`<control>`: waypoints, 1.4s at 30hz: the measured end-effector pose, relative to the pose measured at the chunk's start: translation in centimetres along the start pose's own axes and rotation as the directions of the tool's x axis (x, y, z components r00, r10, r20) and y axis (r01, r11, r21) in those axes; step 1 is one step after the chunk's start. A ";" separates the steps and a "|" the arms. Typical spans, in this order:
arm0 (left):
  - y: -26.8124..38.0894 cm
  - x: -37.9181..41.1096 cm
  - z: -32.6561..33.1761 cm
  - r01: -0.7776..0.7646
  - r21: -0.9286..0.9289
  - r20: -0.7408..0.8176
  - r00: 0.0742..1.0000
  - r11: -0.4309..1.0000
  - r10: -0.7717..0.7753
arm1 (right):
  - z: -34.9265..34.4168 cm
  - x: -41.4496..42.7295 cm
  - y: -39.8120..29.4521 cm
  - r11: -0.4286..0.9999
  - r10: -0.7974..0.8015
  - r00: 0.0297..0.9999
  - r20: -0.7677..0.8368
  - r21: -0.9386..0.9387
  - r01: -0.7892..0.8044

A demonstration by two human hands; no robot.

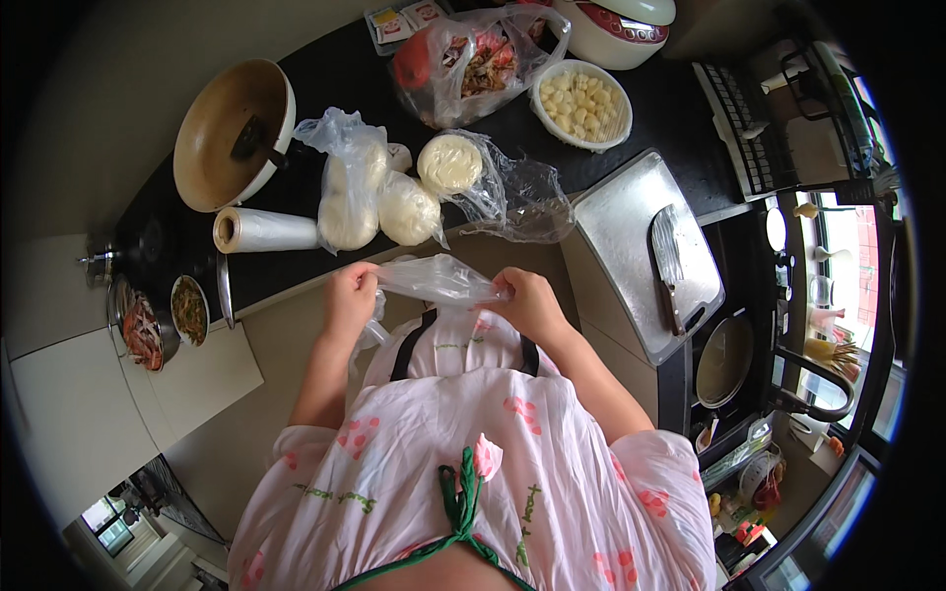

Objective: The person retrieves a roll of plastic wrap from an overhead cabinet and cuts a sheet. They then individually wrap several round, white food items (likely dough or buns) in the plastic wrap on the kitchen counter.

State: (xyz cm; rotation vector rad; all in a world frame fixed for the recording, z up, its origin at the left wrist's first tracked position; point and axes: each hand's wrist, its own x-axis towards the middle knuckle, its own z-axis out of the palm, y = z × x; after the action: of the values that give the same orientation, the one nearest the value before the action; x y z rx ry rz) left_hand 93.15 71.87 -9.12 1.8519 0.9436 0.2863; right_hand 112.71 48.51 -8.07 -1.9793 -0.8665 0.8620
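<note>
A clear plastic bag (436, 279) is stretched between my two hands, in front of the counter's edge. My left hand (350, 295) pinches one end and my right hand (528, 299) grips the other. Just beyond lie several pale round dough pieces: some inside a tied plastic bag (353, 185), one wrapped ball (409, 209) beside it, and a flat-topped dough round (449, 163). Crumpled clear plastic (528, 196) spreads to the right of that round. A roll of plastic bags (266, 230) lies left of the dough.
A metal-faced cutting board (621, 214) with a cleaver (667, 258) sits at right. A wok (222, 133) stands at left, near a bowl of shredded food (190, 310). Farther back are a film-covered bowl of peeled garlic cloves (582, 106), a filled plastic bag (480, 70) and a rice cooker (610, 37).
</note>
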 end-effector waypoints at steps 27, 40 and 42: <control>9.2 21.0 6.6 -0.211 0.797 0.466 0.811 0.566 -0.353 | 1.5 8.0 8.6 0.287 0.300 0.890 -0.343 0.922 0.258; -3.2 23.3 7.1 -0.172 0.234 0.608 0.794 0.957 -0.006 | 2.6 12.5 -3.5 0.821 -0.008 0.785 -0.619 0.444 0.359; -3.1 23.9 7.6 0.010 0.165 0.666 0.736 0.986 -0.119 | 1.1 12.0 -0.5 0.853 0.034 0.669 -0.743 0.370 0.367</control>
State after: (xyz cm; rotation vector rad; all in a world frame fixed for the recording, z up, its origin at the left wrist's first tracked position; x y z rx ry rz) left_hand 111.95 84.49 -20.36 1.8405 0.5143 -0.5047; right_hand 118.11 58.86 -11.25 -1.5222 -0.2903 0.0854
